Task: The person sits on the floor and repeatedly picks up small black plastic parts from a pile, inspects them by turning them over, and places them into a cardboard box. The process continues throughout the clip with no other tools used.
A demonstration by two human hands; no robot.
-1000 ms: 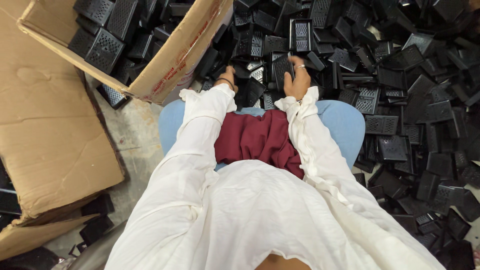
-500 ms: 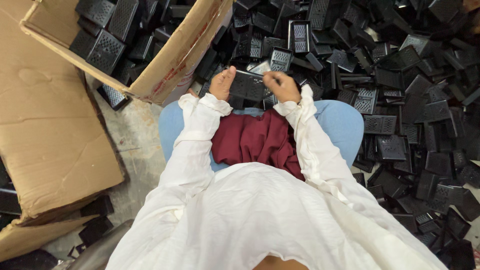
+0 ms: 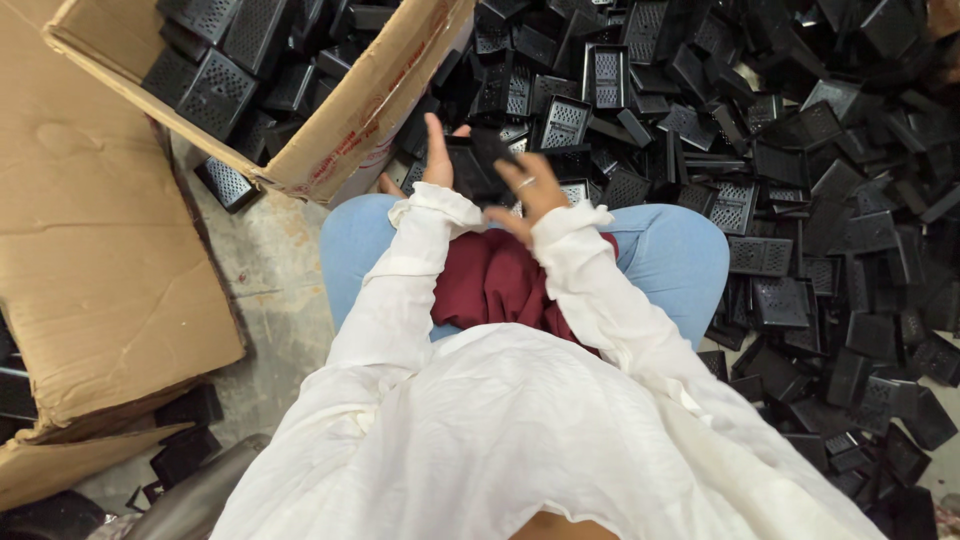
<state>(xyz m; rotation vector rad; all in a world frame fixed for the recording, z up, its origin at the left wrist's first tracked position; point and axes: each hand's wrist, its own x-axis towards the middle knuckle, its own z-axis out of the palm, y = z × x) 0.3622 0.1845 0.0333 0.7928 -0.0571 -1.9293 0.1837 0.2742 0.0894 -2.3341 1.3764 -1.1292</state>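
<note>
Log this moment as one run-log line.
left hand: holds black perforated plastic part | right hand: fingers spread, touching it | left: open cardboard box | ahead: pile of same parts

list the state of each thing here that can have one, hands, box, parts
left hand: raised, gripping the black perforated plastic part
right hand: fingers spread, against that part
black perforated plastic part: held up between both hands
brown cardboard box: open, tilted, holding black parts
pile of black plastic parts: loose, jumbled on the floor
</note>
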